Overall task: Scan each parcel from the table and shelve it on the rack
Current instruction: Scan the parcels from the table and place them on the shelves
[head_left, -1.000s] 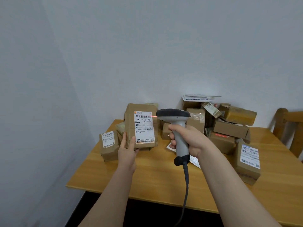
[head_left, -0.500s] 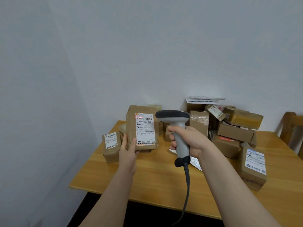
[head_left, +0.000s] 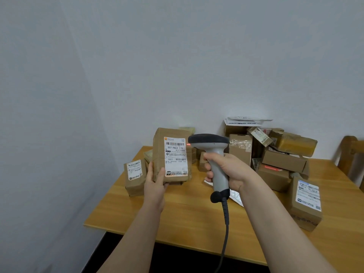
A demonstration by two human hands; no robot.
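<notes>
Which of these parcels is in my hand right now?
The tall brown parcel with the 507-P802 label, gripped upright by the left hand, facing the scanner. The other parcels lie on the table.

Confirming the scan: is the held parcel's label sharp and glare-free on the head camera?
Head view: label on the parcel is sharp, big code legible, no glare; red beam from the scanner shows beside the barcode; lighting soft, even; shadows faint.

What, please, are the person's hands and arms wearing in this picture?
Nothing visible: the left hand and right hand are bare, with no gloves, rings or wristwatch showing, and both forearms are uncovered, with no sleeve reaching into view.
</notes>
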